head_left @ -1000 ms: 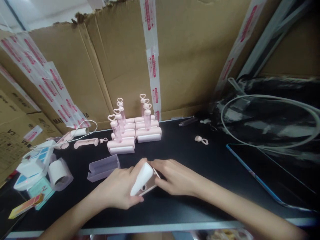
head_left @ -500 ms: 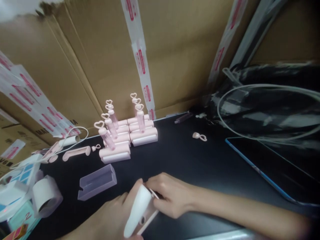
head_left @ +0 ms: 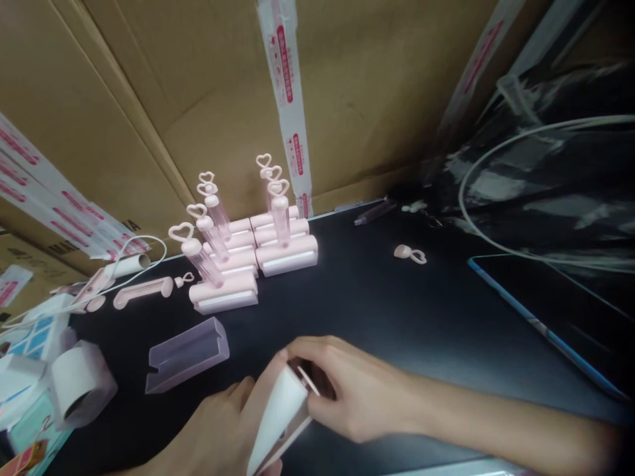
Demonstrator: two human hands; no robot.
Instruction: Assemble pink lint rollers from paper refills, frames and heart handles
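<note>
"How do we stand with this one?"

"Our left hand [head_left: 218, 423] is wrapped firmly round the white roll [head_left: 278, 418] and its pale pink frame [head_left: 299, 423], low in the near middle. Our right hand [head_left: 357, 390] is closed on the frame's far end, thumb on the near side."

"How do we work it well?"

"We'd let the left bear the load and the right press lightly and evenly; that thin end piece could flex or slip. We should line the roll up straight, too. Our fingers hide much of the joint, so we can't tell how it seats."

"What's around us?"

"An open purple tray [head_left: 193, 370] lies to the left, with pink rollers [head_left: 223, 289] in two columns beyond it. On the far right we see a loose heart-ended cap [head_left: 411, 254] and, nearer, a blue-edged tablet [head_left: 560, 330]."

"Anything in the way?"

"Mostly the tray: it's near our left hand, and a wide swing could knock it."
</note>
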